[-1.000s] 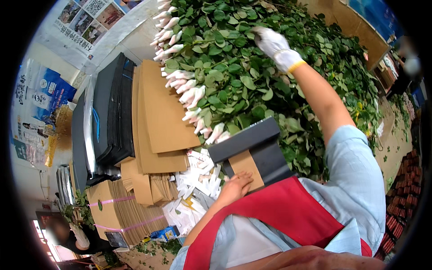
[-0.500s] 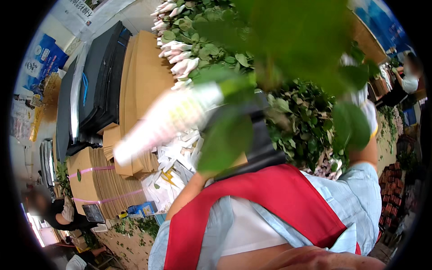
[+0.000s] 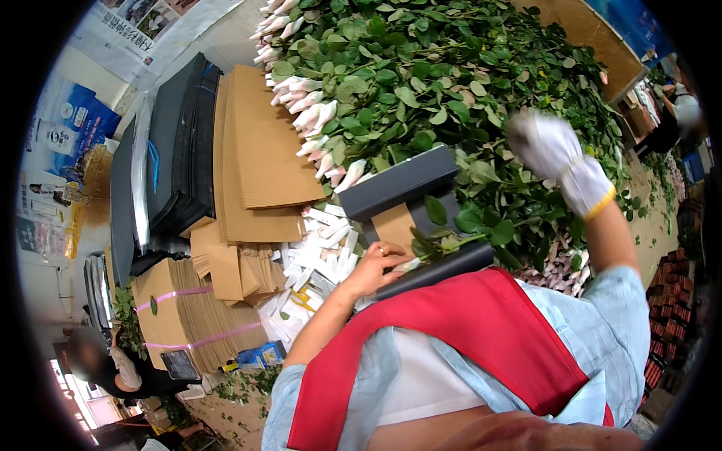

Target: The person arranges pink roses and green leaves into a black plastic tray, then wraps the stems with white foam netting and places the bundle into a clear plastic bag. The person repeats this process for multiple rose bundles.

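My bare left hand [image 3: 374,268], with a ring on one finger, has its fingers around the white-covered head of a rose [image 3: 408,265]. The rose's leafy stem points right, inside a dark folded tray [image 3: 398,180] right in front of me. Between the tray's raised walls lies a piece of brown cardboard [image 3: 395,227]. My right hand [image 3: 545,146], in a white glove with a yellow cuff edge, is over the big heap of roses [image 3: 451,86] to the right. Motion blurs its fingers, so its grip does not show.
Left of the tray lie white paper sleeves [image 3: 331,248] and brown cardboard sheets [image 3: 271,150]. Dark boards [image 3: 177,150] stand behind a strapped cardboard stack [image 3: 177,308]. Pale rose heads [image 3: 560,267] lie at my right. Other people [image 3: 124,364] are at the far left and right.
A rose held close to the camera has left that spot, and a rose now lies in the tray under my left hand. My right hand has come into plain view over the heap.
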The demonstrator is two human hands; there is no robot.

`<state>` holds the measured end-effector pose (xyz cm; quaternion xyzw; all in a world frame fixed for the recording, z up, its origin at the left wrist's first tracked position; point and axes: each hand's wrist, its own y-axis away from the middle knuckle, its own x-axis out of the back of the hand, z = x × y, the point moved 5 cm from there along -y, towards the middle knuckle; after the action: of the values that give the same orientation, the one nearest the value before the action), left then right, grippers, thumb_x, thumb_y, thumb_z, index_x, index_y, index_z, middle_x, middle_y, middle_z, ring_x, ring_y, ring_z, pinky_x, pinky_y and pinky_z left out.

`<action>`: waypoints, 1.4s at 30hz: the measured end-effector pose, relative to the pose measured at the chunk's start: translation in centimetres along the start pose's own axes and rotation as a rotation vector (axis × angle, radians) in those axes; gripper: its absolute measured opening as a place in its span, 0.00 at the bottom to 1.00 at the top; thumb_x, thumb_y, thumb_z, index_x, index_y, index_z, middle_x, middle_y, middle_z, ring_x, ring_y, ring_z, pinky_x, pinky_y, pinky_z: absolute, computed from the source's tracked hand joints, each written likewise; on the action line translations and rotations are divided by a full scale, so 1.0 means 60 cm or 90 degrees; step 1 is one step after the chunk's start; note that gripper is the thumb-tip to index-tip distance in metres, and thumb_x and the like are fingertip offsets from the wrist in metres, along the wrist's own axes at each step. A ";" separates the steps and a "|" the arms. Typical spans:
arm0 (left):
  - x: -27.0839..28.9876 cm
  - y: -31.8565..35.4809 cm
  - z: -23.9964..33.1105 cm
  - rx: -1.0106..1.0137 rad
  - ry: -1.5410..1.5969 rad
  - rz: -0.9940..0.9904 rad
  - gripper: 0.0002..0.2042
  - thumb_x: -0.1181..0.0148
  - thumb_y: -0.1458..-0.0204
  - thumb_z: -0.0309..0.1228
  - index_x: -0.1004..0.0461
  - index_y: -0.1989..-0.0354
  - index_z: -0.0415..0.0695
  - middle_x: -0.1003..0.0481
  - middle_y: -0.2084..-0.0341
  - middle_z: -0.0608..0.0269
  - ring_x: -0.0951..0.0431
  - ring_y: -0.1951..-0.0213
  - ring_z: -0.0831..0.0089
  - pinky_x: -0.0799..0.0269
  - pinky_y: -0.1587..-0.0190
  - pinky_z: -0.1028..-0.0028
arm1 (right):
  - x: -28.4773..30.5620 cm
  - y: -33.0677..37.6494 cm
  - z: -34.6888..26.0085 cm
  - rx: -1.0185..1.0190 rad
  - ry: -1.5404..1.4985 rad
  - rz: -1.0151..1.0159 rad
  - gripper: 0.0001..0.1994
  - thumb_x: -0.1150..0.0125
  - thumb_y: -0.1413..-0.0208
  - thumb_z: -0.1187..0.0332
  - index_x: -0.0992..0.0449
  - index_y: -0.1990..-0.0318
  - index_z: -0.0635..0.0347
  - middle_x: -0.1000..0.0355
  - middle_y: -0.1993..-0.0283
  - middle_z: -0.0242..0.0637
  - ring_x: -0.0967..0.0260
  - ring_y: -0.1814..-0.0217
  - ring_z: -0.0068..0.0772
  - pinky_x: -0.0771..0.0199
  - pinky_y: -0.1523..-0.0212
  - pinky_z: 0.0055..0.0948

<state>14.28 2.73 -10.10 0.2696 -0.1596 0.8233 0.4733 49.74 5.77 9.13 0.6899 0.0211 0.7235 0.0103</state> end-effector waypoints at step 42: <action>-0.013 0.026 -0.010 0.008 0.098 0.140 0.16 0.31 0.56 0.24 0.20 0.55 0.45 0.20 0.59 0.61 0.24 0.48 0.60 0.29 0.45 0.65 | -0.045 -0.338 -0.134 0.128 0.007 0.226 0.07 0.44 0.47 0.71 0.25 0.60 0.56 0.22 0.62 0.43 0.21 0.60 0.46 0.20 0.66 0.44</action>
<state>13.07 1.71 -11.08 0.1897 -0.1460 0.8894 0.3895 41.54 25.76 5.16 0.6765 -0.0290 0.7119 -0.1862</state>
